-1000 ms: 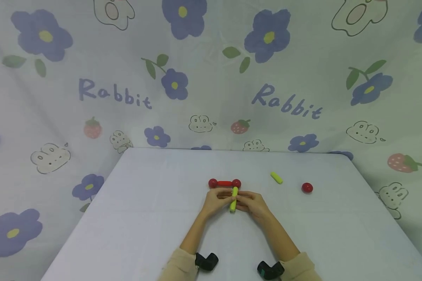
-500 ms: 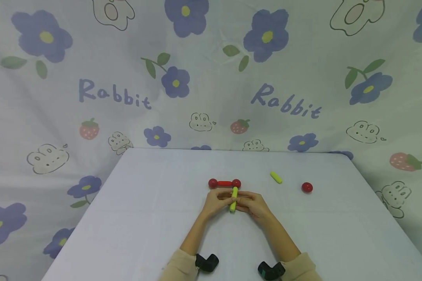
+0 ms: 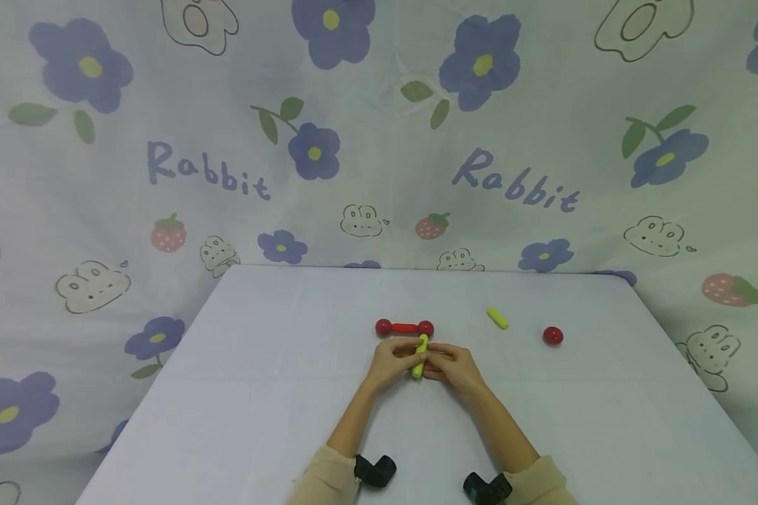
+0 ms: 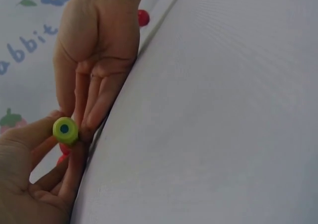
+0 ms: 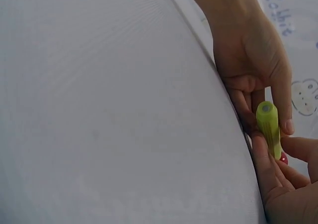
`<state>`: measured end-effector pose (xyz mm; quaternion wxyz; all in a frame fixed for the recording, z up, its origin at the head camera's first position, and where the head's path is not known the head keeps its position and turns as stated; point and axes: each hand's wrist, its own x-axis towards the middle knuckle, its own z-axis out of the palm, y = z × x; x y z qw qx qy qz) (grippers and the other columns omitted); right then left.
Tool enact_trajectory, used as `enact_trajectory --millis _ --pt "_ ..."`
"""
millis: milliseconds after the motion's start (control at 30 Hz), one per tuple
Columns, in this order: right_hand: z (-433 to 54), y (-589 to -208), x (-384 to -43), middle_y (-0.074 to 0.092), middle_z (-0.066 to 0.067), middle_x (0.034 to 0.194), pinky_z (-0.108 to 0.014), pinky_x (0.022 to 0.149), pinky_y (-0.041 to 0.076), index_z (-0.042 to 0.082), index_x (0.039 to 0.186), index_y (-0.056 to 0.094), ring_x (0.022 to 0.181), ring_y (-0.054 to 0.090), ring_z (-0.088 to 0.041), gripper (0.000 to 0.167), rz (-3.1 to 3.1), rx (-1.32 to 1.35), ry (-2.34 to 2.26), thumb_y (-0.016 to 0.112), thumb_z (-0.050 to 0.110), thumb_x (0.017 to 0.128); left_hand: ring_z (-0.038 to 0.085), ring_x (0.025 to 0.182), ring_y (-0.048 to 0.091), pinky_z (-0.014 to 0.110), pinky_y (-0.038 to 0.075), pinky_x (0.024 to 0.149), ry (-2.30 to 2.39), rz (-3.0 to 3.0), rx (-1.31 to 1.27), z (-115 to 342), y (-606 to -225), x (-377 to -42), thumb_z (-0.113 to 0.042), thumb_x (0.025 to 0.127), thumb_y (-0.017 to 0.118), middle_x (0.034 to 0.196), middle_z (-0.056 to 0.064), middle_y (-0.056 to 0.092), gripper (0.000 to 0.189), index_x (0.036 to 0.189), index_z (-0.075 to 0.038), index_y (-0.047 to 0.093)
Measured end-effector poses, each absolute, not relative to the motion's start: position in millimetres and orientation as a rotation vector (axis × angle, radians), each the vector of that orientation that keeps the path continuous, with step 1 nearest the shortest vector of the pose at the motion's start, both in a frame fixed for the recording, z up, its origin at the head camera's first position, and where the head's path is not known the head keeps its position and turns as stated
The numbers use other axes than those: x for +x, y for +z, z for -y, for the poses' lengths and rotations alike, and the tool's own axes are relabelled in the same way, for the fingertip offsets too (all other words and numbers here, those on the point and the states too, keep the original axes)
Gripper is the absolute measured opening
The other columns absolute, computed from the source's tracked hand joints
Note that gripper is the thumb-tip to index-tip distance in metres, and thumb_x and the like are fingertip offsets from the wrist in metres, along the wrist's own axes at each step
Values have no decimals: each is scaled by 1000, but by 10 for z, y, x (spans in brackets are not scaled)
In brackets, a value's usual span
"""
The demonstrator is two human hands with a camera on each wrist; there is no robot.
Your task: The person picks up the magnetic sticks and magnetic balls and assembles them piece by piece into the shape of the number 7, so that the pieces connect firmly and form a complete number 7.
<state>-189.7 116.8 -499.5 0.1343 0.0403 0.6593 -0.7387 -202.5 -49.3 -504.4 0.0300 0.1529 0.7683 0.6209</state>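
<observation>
Left hand (image 3: 390,362), ctr of the head view, pinches a yellow-green rod (image 3: 418,369) btwn thumb and fingers; right hand (image 3: 457,369), just right of ctr, pinches the same rod from the other side. Rod is mid-frame, held btwn both hands, long axis pointing away from the person; wrist views show a round spot in its near end.

Just above the hands in the frame: a red bar (image 3: 405,328) w/ a red ball at each end, lying crosswise on the white table (image 3: 278,393). Right of ctr, a 2nd yellow-green rod (image 3: 497,318) lies at a slant; farther right, a loose red ball (image 3: 552,336).

Bottom of frame: beige sleeves (image 3: 328,477), w/ a black wrist camera (image 3: 376,472) on the left wrist & another black camera (image 3: 488,489) on the right.

Upper half: pale backdrop (image 3: 385,168) w/ blue flowers, strawberries & line-drawn bunnies. Legible text: "Rabbit" twice in blue handwritten-style letters, upper left & upper right. Left wrist view, far left: same word cut to "abbit", running upward. Right wrist view, upper right: "Rabbit", running downward.
</observation>
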Motion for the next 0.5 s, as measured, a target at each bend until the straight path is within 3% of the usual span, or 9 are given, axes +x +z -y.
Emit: enact_trajectory --millis 233,500 --pt "-1159 -4990 -1909 67 -22 102 -34 73 57 -11 124 53 80 68 -20 36 -1942 174 -2113 55 0 90 27 95 65 21 52 77 1924 -2332 424 492 -5057 -2052 -13 83 72 112 16 67 35 113 2 66" --pt "-1161 -4973 -1897 68 -19 99 -34 74 57 -11 122 55 79 68 -19 34 -1948 175 -2104 55 0 90 30 95 64 20 52 75 1929 -2317 430 483 -5057 -2076 -10 83 70 113 20 65 35 113 7 64"
